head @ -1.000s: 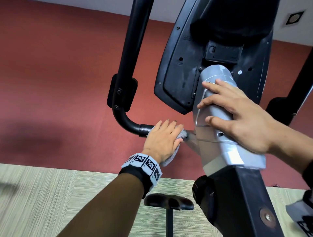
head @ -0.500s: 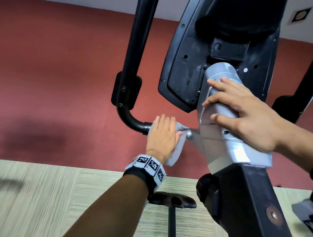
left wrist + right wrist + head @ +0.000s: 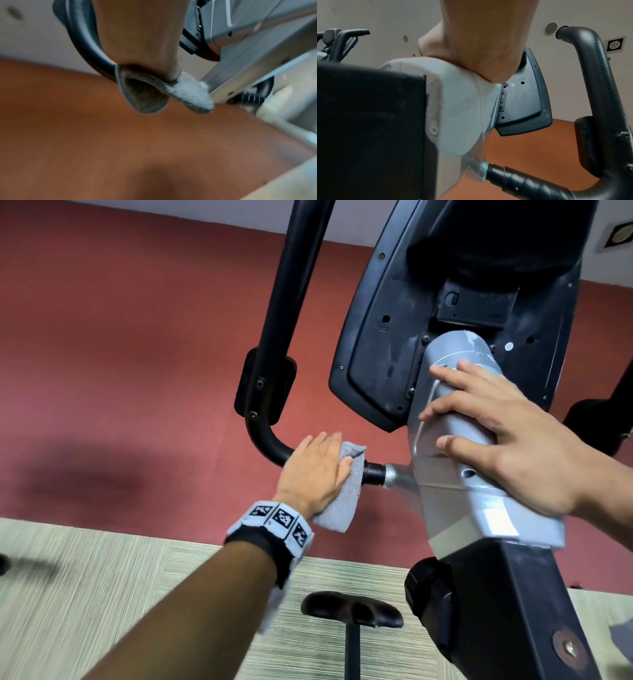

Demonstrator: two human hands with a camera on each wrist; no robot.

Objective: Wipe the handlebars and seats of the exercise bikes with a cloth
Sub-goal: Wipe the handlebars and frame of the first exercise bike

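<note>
**Left hand wraps a grey cloth on the bike's black handlebar**

The exercise bike's silver-grey plastic column housing [image 3: 455, 491] fills the right of the head view, rising from a black frame post [image 3: 513, 611] to the black back panel of the console [image 3: 387, 337]. From the housing's left side a short silver stub leads into the black tubular handlebar [image 3: 270, 440], which runs out sideways, bends and climbs past a black pad bolted to the tube. In the right wrist view the same handlebar [image 3: 594, 81] curves up on the right, with a ribbed black sleeve where it meets the stub.

Behind the bike are a red carpeted floor [image 3: 120, 354] and a pale striped floor strip [image 3: 102, 594]; a black saddle [image 3: 352, 609] on a thin post shows low in the middle.

The right hand [image 3: 513, 440] lies flat on the column housing, fingers spread and fairly straight, the grip wide and holding nothing.

The left hand [image 3: 315, 474] is laid over the horizontal run of the handlebar, just left of the ribbed sleeve, its grip folded round the bar with the grey terry cloth [image 3: 346, 498] between palm and tube. The cloth sticks out past the thumb side and hangs below the wrist; the left wrist view shows the cloth [image 3: 188, 93] curling round under the hand [image 3: 140, 33].

A black wristband with white coded tags [image 3: 274, 525] sits on the left wrist.
</note>
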